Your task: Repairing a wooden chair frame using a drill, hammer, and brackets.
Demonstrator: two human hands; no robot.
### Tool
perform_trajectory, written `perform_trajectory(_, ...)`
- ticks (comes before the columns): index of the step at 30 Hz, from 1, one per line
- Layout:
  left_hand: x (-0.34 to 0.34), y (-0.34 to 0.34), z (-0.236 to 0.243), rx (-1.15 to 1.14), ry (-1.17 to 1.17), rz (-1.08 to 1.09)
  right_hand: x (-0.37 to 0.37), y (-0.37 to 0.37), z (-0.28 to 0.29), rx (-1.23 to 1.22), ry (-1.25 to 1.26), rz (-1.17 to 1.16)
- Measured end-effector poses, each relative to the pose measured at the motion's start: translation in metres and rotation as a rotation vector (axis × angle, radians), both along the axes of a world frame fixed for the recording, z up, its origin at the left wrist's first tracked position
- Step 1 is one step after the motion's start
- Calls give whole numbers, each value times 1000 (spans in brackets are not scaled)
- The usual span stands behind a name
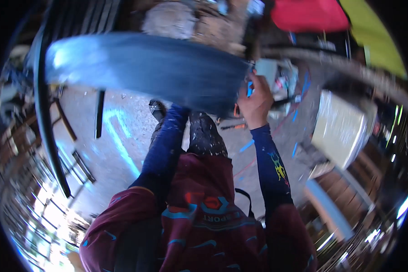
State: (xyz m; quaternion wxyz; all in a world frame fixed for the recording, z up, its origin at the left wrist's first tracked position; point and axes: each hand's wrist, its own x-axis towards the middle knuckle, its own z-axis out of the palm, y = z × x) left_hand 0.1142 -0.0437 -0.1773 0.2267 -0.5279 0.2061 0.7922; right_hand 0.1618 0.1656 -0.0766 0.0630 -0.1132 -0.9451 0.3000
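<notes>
A long dark blue-grey panel point(149, 68), blurred by motion, stretches across the upper middle of the view. At its right end my right hand point(255, 99) has its fingers bent round the edge, gripping it. My left forearm in a dark sleeve point(165, 140) rises to the panel's lower edge; that hand is hidden behind the panel. The panel's left end lies beside a dark metal slatted frame point(43, 131).
A wrapped cream block point(340, 129) sits at the right near wooden pieces point(335, 199). Red point(308, 13) and yellow point(376, 36) padded-looking items are at the top right. A pale container point(267, 68), tools point(233, 127) and a red cable are on the concrete floor point(118, 131).
</notes>
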Motion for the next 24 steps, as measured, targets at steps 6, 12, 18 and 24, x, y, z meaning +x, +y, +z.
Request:
perform_trajectory(6, -12, -2, -24, -104, 32, -186, 134, 66, -139, 141, -659, -89)
perform_trajectory(12, -5, -19, -26, -134, 174, -238, 146, 85, -371, 37, -896, -149)
perform_trajectory(18, -2, -8, -13, -441, 226, -385, 94, 83, -525, -44, -821, -340)
perform_trajectory(24, 1, -7, -11, -267, 203, -173, 36, 96, -603, -5, -796, -546)
